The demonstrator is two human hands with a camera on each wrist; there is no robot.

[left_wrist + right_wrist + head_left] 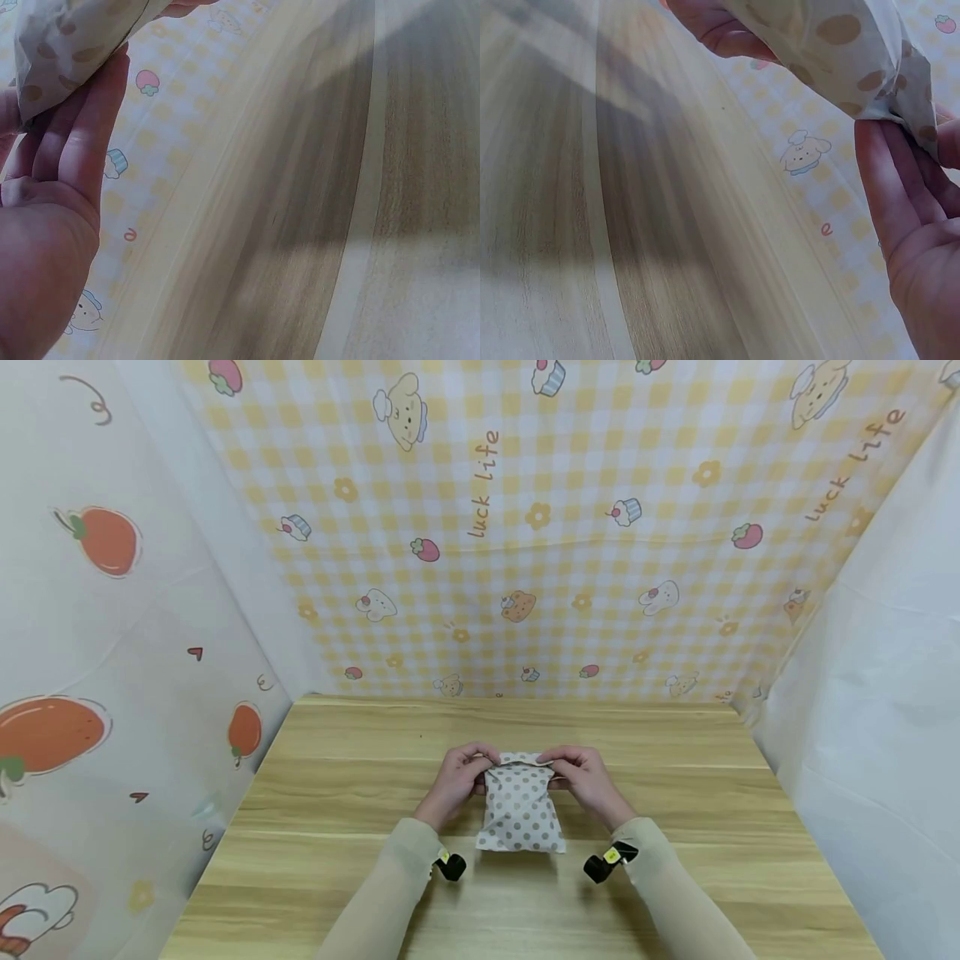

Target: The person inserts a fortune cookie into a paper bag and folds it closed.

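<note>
A white bag with tan and grey polka dots is held up over the table by both hands. Its far end is folded over, making a crease across the bag. My left hand pinches the left end of that fold between thumb and fingers. At the right end, my right hand pinches it the same way. In the left wrist view the dotted bag lies over the fingers. The right wrist view shows the bag's corner between thumb and fingers. What the bag contains is hidden.
The wooden table spreads around both arms. Behind it hangs a yellow checked curtain, with white printed cloth at the left and plain white cloth at the right. Small black cameras sit at the wrists.
</note>
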